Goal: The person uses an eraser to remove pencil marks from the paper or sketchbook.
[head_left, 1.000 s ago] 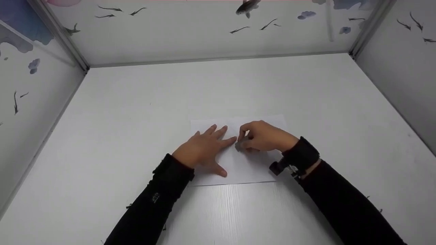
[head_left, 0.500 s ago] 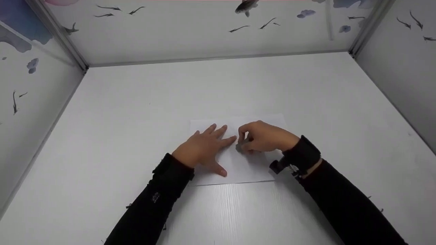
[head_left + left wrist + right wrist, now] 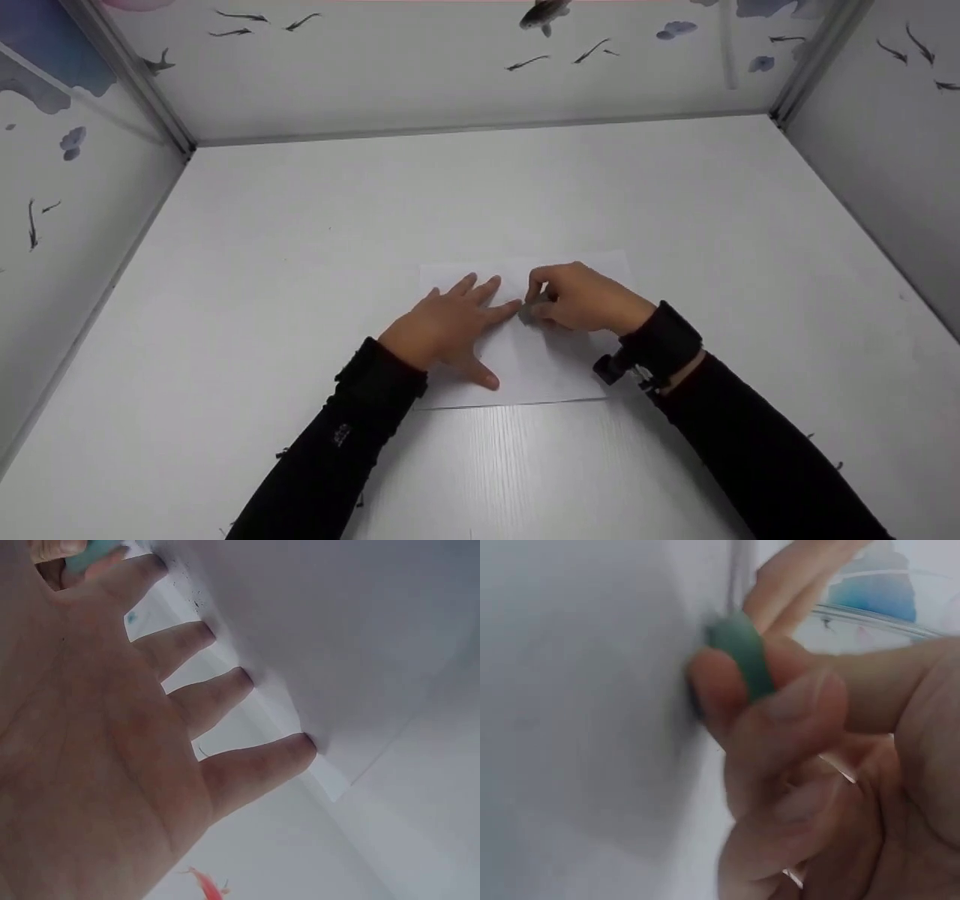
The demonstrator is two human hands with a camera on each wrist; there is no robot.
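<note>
A white sheet of paper (image 3: 525,379) lies on the table in front of the person. The left hand (image 3: 450,326) rests on its left half with fingers spread; in the left wrist view the fingertips touch the sheet. Between thumb and fingers the right hand (image 3: 585,300) pinches a small green eraser (image 3: 742,652), its end down at the paper. In the head view the eraser looks greyish, right beside the left index fingertip. Dark specks (image 3: 197,604) show on the paper near the left fingers. Part of the eraser is hidden by the right fingers.
The white table (image 3: 337,195) is enclosed by a back panel (image 3: 420,82) and side panels, printed with fish and leaf shapes. Black bands with small cameras (image 3: 611,369) sit on the wrists.
The right hand with the eraser has made small rubbing shifts on the paper, now slightly farther from the person than half a second ago. The left hand has stayed in place.
</note>
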